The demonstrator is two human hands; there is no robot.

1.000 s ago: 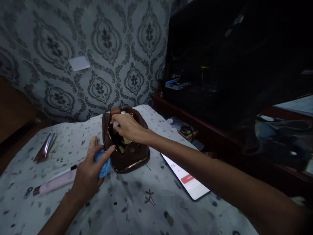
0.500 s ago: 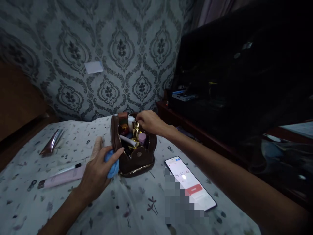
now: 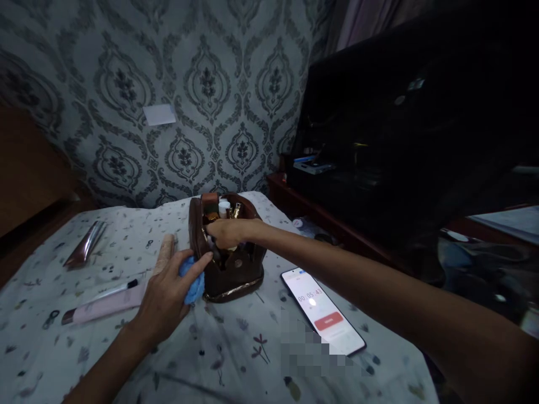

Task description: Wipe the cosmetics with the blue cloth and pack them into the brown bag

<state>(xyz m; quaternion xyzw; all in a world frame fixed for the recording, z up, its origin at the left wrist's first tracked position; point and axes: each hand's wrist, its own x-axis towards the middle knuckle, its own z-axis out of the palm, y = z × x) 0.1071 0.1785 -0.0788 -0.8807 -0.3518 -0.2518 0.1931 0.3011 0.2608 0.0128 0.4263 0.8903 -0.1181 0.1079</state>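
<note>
A brown cosmetic bag (image 3: 233, 278) stands unzipped on the patterned bedsheet, with a white-capped bottle (image 3: 224, 209) and a gold tube (image 3: 237, 210) showing inside. My right hand (image 3: 231, 231) reaches down into it from the right; its fingers are hidden among the contents. At the bag's left side my left hand (image 3: 166, 289) is closed round a fluffy blue cloth (image 3: 194, 283), the thumb lying against the bag's edge. Just left of that hand lie a beige tube (image 3: 165, 252), a pink tube (image 3: 107, 306) and a thin brush-like stick (image 3: 113, 290).
Right of the bag a phone (image 3: 324, 311) lies face up, its timer lit. A shiny mauve tube (image 3: 85, 244) rests at the far left. A dark red wooden shelf (image 3: 303, 196) and a large black screen (image 3: 391, 112) stand along the right. Patterned wallpaper (image 3: 206, 112) closes the back.
My right hand has moved from the bag's back right rim to the left and nearer, down into its opening. The left hand keeps its place with the blue cloth.
</note>
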